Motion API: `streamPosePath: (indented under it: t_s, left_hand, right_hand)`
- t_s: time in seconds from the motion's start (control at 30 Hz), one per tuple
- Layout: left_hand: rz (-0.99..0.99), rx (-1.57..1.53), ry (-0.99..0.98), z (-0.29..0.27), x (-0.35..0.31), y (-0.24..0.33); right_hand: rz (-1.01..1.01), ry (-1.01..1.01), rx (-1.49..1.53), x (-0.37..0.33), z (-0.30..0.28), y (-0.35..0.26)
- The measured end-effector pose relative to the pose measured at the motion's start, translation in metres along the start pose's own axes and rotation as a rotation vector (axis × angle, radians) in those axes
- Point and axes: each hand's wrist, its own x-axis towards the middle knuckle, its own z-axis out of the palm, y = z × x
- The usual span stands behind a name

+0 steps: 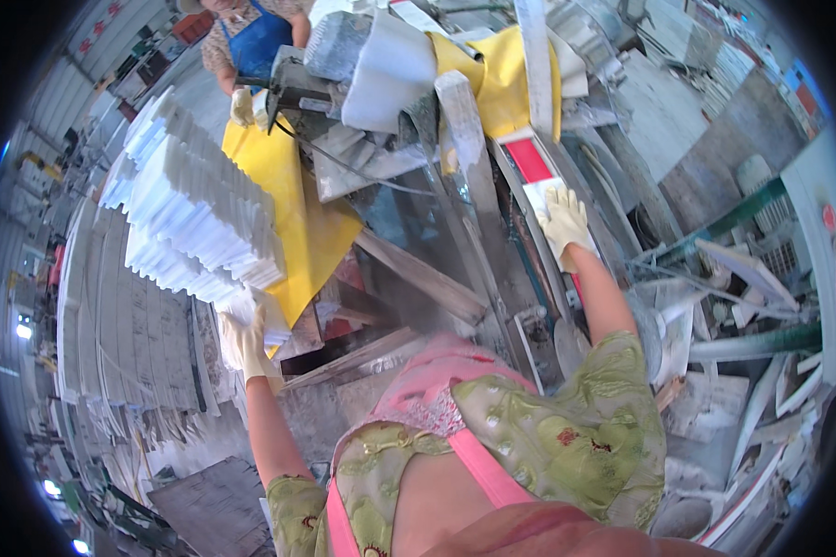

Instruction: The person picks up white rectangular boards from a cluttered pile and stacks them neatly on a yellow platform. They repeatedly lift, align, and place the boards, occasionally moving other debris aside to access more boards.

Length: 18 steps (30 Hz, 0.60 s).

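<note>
Left hand [244, 342], gloved, grips the near lower corner of a stack of white stone strips [195, 218], stepped and leaning over a yellow sheet [293, 200]. Right hand [564, 223], gloved, rests flat and open on the metal frame rail [492, 213] of the cutting machine.

Risk, as I judge it: strips are staggered and held at one corner only; a tug could fan them loose or snap one.

Co-worker in blue apron [255, 42] stands at the far end. Offcuts [762, 390] crowd the right side.

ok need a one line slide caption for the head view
Gloved left hand on a stack of white ridged strips, gloved right hand resting on a grey metal machine frame.
</note>
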Motion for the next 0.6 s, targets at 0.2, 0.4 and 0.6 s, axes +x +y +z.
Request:
streamPosePath:
  t_s: [0.2, 0.4, 0.6]
  left_hand:
    - [0.053, -0.306, -0.005, 0.014, 0.009, -0.013]
    - [0.039, -0.302, 0.017, 0.017, 0.011, -0.014]
    - [0.059, -0.315, 0.023, 0.016, 0.009, -0.014]
  right_hand:
    - [-0.46, -0.162, 0.06, -0.073, -0.067, 0.06]
    - [-0.31, 0.028, -0.409, -0.112, -0.054, 0.008]
    - [-0.181, 0.095, -0.199, -0.101, -0.039, 0.017]
